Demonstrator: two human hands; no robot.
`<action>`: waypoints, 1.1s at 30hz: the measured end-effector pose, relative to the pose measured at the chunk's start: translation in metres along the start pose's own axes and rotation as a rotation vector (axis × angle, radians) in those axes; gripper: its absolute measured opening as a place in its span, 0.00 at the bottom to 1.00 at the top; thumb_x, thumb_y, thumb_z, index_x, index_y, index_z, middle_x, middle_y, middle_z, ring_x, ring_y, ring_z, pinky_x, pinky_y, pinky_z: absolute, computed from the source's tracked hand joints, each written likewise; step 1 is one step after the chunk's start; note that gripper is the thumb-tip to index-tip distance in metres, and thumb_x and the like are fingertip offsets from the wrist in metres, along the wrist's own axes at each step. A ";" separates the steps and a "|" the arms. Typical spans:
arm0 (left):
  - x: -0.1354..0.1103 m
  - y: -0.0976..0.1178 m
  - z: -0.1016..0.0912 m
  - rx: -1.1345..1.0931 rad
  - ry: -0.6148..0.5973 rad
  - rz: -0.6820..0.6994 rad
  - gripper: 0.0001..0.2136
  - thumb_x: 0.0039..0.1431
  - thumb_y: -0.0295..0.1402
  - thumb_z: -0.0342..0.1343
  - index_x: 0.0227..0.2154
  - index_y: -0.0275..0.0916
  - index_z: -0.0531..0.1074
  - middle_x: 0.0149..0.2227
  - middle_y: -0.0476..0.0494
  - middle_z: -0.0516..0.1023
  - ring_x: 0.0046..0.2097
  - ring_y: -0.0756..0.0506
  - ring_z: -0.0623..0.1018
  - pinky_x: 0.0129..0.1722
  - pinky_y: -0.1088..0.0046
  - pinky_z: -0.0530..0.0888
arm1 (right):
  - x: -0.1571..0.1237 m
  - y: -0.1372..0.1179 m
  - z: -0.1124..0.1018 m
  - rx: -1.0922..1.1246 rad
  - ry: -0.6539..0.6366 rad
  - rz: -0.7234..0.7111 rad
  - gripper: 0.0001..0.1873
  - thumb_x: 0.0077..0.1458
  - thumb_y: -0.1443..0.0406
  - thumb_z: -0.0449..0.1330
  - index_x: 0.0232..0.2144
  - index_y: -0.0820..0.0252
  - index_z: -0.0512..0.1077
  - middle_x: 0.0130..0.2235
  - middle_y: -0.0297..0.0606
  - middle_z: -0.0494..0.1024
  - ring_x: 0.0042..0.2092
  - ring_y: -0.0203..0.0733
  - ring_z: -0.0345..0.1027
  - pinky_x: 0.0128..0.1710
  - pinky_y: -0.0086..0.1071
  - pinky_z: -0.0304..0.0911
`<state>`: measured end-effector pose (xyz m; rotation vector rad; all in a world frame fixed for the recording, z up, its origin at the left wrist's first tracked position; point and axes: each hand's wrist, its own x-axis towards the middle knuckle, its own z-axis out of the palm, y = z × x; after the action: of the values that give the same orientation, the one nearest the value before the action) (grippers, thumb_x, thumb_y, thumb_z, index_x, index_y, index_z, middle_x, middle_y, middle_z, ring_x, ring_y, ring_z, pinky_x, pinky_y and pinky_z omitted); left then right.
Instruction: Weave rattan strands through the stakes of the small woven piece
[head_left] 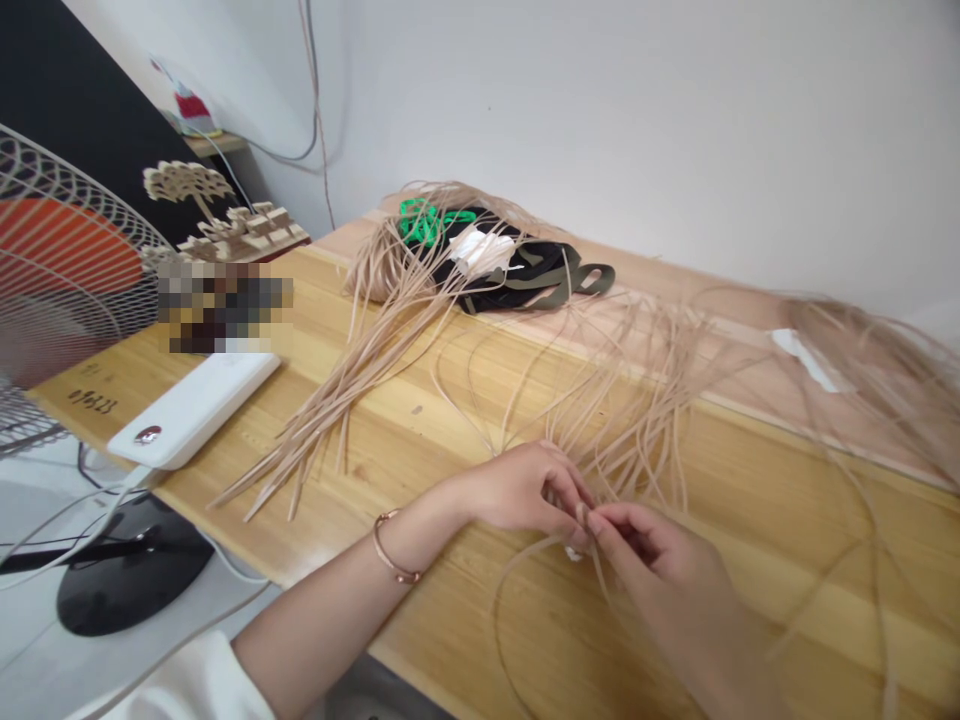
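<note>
My left hand (529,490) and my right hand (660,560) meet over the wooden table (450,420), fingertips pinched together on thin tan straw strips (622,440). The strips fan out behind my hands and loop round in front of them. A rose-gold bangle sits on my left wrist. A longer bundle of the same strips (360,350) lies to the left, running from a black bag toward the table's front edge.
A black bag (517,265) with green cord and white cloth lies at the back. A white power bank (195,405) sits at the left edge. A fan (52,290) stands beside the table. More strips pile at the far right (877,370).
</note>
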<state>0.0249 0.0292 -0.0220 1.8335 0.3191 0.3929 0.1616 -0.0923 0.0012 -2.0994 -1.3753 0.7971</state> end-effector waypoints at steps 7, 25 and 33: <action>0.000 0.000 -0.001 -0.018 -0.015 -0.011 0.03 0.42 0.27 0.65 0.21 0.34 0.77 0.34 0.45 0.78 0.37 0.50 0.73 0.36 0.78 0.67 | -0.002 0.001 0.000 0.008 0.006 -0.052 0.15 0.54 0.53 0.53 0.27 0.54 0.72 0.26 0.31 0.75 0.27 0.40 0.67 0.25 0.30 0.57; 0.002 0.001 0.002 -0.001 0.006 0.035 0.02 0.42 0.25 0.65 0.21 0.34 0.77 0.32 0.44 0.78 0.38 0.49 0.74 0.41 0.78 0.68 | -0.008 -0.011 0.004 -0.150 0.187 -0.034 0.12 0.48 0.55 0.53 0.23 0.48 0.74 0.24 0.27 0.75 0.25 0.39 0.67 0.24 0.30 0.56; 0.002 -0.001 0.003 -0.016 0.018 0.045 0.02 0.42 0.26 0.65 0.21 0.35 0.78 0.33 0.43 0.79 0.38 0.48 0.75 0.42 0.75 0.68 | -0.007 -0.015 -0.001 -0.161 0.206 0.002 0.14 0.43 0.52 0.53 0.20 0.46 0.75 0.21 0.28 0.76 0.23 0.41 0.68 0.21 0.31 0.56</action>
<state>0.0275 0.0280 -0.0234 1.8245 0.2873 0.4423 0.1507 -0.0936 0.0130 -2.2339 -1.3645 0.4679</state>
